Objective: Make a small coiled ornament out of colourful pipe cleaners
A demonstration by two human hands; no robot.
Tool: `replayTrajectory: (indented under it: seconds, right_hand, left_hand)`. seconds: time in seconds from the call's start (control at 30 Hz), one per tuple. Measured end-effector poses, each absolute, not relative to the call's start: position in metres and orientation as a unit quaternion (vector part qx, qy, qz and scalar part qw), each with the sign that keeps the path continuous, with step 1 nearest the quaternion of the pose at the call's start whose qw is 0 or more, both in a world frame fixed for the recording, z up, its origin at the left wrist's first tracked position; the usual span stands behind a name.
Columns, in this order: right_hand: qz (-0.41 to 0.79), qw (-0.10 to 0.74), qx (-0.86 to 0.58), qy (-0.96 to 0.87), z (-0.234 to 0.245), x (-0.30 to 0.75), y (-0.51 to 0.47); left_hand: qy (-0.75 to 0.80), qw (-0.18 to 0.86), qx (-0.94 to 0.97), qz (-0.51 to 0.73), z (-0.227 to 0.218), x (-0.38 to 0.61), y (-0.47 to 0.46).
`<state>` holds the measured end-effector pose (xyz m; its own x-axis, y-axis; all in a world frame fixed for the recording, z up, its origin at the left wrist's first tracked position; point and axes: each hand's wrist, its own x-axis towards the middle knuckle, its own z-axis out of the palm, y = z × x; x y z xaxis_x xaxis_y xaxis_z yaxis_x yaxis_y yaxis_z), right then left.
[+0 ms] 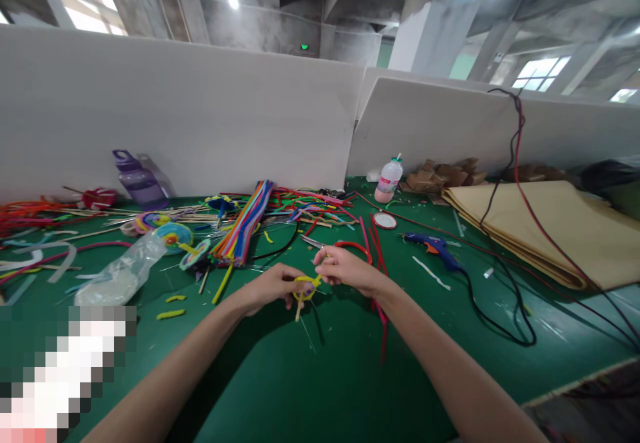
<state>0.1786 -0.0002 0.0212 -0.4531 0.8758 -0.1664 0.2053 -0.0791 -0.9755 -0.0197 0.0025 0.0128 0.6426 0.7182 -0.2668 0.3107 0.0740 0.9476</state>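
Near the middle of the green table, my left hand (278, 288) pinches a small ring of yellow pipe cleaner (301, 294) with a thin wooden stick below it. Close against it, my right hand (345, 268) has its thumb and fingertips closed on a yellow pipe cleaner end at the ring's upper right. Inside the ring something small and purplish shows, too small to name. Just beyond my right hand lie red-handled scissors (356, 248), partly hidden by it. A bundle of many-coloured pipe cleaners (250, 220) lies beyond my left hand.
A blue glue gun (433, 248) with a black cord rests at right, near folded tan paper (555, 230). A pink drink bottle (389, 180) and a purple bottle (141, 182) stand by the white partition (200, 110). A clear plastic bag (123, 273) lies left, beside yellow scraps (171, 314).
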Motion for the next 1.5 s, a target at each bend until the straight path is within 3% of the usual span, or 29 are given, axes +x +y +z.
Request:
replayTrajectory:
  seconds: [0.2,0.63,1.07,1.23,1.5]
  right_hand:
    - [0.585,0.323,-0.415,-0.618,0.023,0.172,-0.004]
    - [0.584,0.3,-0.412,-0.632,0.027,0.18,-0.001]
    - [0.395,0.306,-0.505,-0.703,0.021,0.178,0.001]
    - [0.463,0.272,-0.486,-0.69,0.019,0.18,0.003]
    - [0.463,0.266,-0.484,-0.694,0.021,0.186,0.006]
  left_hand:
    - [0.396,0.61,0.664,0.174,0.013,-0.018,0.002]
    - [0.416,0.609,0.616,0.276,0.005,-0.016,0.006]
    - [0.411,0.533,0.687,0.272,-0.005,-0.01,0.007]
    - [0.414,0.55,0.665,0.289,-0.003,-0.008,0.006]
    - [0.404,0.602,0.63,0.279,0.005,-0.008,0.002]
